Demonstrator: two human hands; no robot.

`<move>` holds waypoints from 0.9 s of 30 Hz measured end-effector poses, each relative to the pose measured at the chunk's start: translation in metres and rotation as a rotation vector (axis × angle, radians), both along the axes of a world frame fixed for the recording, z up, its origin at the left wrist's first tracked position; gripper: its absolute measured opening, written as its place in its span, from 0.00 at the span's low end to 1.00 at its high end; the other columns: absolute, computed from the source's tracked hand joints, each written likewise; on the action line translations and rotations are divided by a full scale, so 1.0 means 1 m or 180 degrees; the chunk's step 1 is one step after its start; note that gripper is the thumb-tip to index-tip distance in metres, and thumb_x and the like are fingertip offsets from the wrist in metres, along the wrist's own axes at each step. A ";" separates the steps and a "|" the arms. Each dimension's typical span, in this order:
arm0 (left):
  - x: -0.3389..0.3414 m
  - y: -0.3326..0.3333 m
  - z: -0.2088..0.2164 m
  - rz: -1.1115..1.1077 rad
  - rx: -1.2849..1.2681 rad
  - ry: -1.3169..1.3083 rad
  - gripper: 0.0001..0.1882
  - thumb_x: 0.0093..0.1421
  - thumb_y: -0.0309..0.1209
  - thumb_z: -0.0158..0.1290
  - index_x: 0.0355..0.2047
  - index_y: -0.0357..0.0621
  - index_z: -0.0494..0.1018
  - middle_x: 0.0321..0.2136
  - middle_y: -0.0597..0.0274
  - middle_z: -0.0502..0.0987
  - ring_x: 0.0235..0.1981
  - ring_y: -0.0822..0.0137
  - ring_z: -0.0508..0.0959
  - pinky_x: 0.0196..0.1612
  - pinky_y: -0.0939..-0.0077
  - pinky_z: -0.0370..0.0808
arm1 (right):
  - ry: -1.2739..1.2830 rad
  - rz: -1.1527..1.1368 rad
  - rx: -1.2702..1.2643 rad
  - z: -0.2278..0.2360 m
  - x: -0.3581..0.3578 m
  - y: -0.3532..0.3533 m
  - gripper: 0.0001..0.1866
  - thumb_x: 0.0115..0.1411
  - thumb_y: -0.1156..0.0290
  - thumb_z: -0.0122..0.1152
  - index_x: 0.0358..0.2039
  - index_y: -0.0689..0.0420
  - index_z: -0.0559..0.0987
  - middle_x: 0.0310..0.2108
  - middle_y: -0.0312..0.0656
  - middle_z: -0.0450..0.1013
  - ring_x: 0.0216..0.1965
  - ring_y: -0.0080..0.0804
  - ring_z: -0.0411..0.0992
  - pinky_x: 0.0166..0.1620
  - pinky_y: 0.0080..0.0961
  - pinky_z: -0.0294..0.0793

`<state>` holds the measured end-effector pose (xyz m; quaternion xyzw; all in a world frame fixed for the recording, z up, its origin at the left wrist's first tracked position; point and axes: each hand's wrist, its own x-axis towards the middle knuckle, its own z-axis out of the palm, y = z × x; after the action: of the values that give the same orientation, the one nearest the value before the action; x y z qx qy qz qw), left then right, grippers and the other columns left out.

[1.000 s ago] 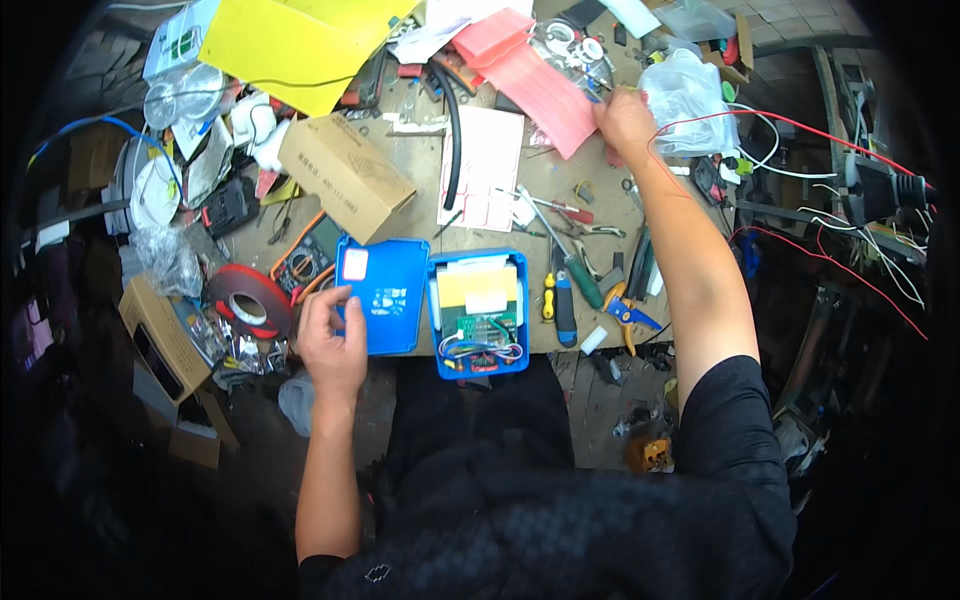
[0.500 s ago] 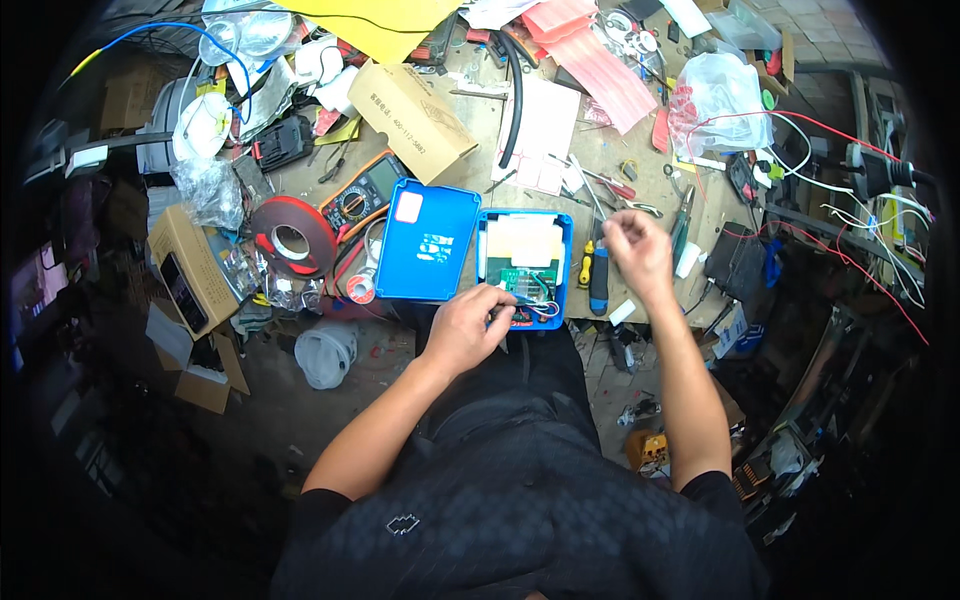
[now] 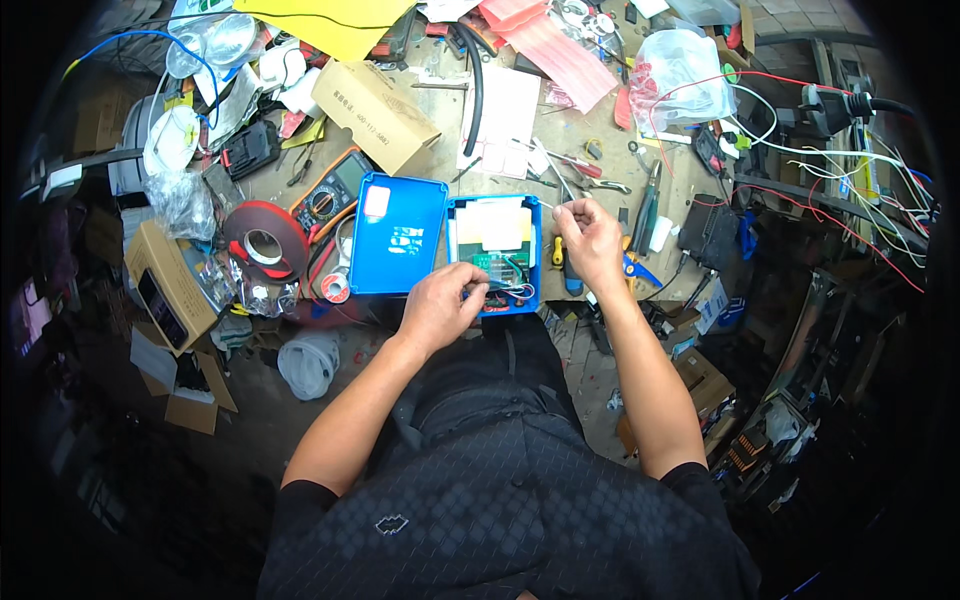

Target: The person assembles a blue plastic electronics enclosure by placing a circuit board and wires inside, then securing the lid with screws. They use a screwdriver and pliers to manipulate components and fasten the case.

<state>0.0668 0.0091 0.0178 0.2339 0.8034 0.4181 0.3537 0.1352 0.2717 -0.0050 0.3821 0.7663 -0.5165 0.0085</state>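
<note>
Blue box point(image 3: 536, 258), lidless and upright, at the near edge of the table point(image 3: 622, 155), in front of the person. Inside: green circuit board point(image 3: 484, 262), a pale block point(image 3: 503, 228) above it, thin wires point(image 3: 523, 291) toward the near end. Blue lid point(image 3: 400, 240) lies flat just left of the box.

Left hand point(image 3: 438, 308): at the box's near-left corner, fingers curled, thumb close to the fingertips; cannot tell whether a wire is pinched. Right hand point(image 3: 592, 242): right of the box, fingers bent inward near a metal shaft point(image 3: 553, 168); grip cannot be told.

Nearby: small yellow screwdriver point(image 3: 557, 251) between box and right hand; multimeter point(image 3: 336, 190) and red-sided tape roll point(image 3: 292, 232) left of the lid.
</note>
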 end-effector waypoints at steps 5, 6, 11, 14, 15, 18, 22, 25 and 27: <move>0.004 -0.008 -0.004 -0.0016 -0.0047 -0.0014 0.06 0.65 0.29 0.62 0.41 0.43 0.81 0.37 0.55 0.85 0.39 0.53 0.86 0.43 0.61 0.82 | 0.0031 0.0117 0.0229 -0.003 -0.006 0.000 0.12 0.68 0.66 0.71 0.39 0.65 0.84 0.29 0.44 0.85 0.31 0.25 0.83 0.37 0.26 0.82; 0.003 -0.008 -0.004 -0.0004 -0.0052 -0.0016 0.06 0.65 0.29 0.62 0.41 0.43 0.81 0.37 0.55 0.85 0.39 0.53 0.86 0.43 0.61 0.82 | 0.0026 0.0160 0.0264 -0.002 -0.008 -0.001 0.12 0.68 0.66 0.71 0.38 0.65 0.84 0.29 0.45 0.85 0.30 0.25 0.83 0.37 0.26 0.82; 0.000 -0.008 -0.005 0.0047 0.0011 -0.0042 0.07 0.65 0.30 0.62 0.41 0.43 0.81 0.37 0.55 0.84 0.40 0.53 0.86 0.43 0.60 0.82 | 0.0025 0.0282 0.0494 0.000 -0.014 -0.004 0.12 0.67 0.67 0.72 0.37 0.65 0.84 0.28 0.45 0.84 0.29 0.27 0.83 0.36 0.28 0.82; -0.003 -0.007 -0.005 0.0051 0.0013 -0.0031 0.07 0.65 0.30 0.62 0.42 0.43 0.81 0.36 0.56 0.84 0.39 0.53 0.85 0.42 0.60 0.82 | -0.0005 0.0221 0.0484 0.001 -0.015 -0.005 0.12 0.67 0.67 0.72 0.37 0.65 0.84 0.28 0.46 0.84 0.29 0.29 0.84 0.36 0.29 0.82; -0.004 -0.007 -0.005 0.0055 0.0016 -0.0023 0.07 0.65 0.30 0.62 0.42 0.43 0.81 0.36 0.56 0.84 0.39 0.53 0.85 0.42 0.60 0.82 | -0.0028 0.0203 0.0492 0.001 -0.016 -0.005 0.12 0.67 0.67 0.72 0.37 0.65 0.84 0.28 0.47 0.84 0.29 0.29 0.84 0.36 0.29 0.82; -0.006 -0.006 -0.004 0.0042 -0.0011 -0.0009 0.06 0.65 0.29 0.62 0.41 0.43 0.81 0.36 0.56 0.84 0.39 0.53 0.85 0.42 0.61 0.81 | -0.0065 0.0242 0.0515 0.000 -0.017 -0.004 0.12 0.67 0.67 0.72 0.36 0.65 0.84 0.28 0.48 0.84 0.29 0.31 0.84 0.36 0.30 0.82; -0.006 -0.005 -0.005 0.0079 0.0020 -0.0080 0.06 0.65 0.29 0.62 0.41 0.43 0.81 0.36 0.56 0.84 0.38 0.54 0.85 0.41 0.61 0.82 | -0.0163 0.0290 0.0487 0.000 -0.016 -0.003 0.13 0.67 0.65 0.71 0.36 0.65 0.84 0.28 0.50 0.85 0.30 0.35 0.85 0.36 0.32 0.82; -0.005 -0.003 -0.008 0.0088 0.0139 -0.0003 0.06 0.65 0.28 0.62 0.41 0.42 0.81 0.34 0.56 0.83 0.34 0.57 0.84 0.38 0.64 0.80 | -0.0197 0.0409 0.0690 0.002 -0.018 -0.003 0.14 0.67 0.64 0.71 0.36 0.64 0.84 0.29 0.51 0.85 0.30 0.39 0.86 0.37 0.34 0.83; -0.003 -0.002 -0.011 0.0123 0.0338 0.0165 0.06 0.66 0.26 0.63 0.42 0.40 0.82 0.30 0.57 0.81 0.25 0.65 0.81 0.32 0.69 0.77 | -0.0251 0.0417 0.0683 0.005 -0.021 -0.004 0.14 0.66 0.63 0.71 0.36 0.64 0.84 0.29 0.51 0.85 0.31 0.41 0.86 0.37 0.35 0.83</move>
<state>0.0637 0.0071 0.0070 0.2475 0.7933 0.4607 0.3116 0.1146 0.2681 0.0003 0.3499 0.8395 -0.4145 0.0314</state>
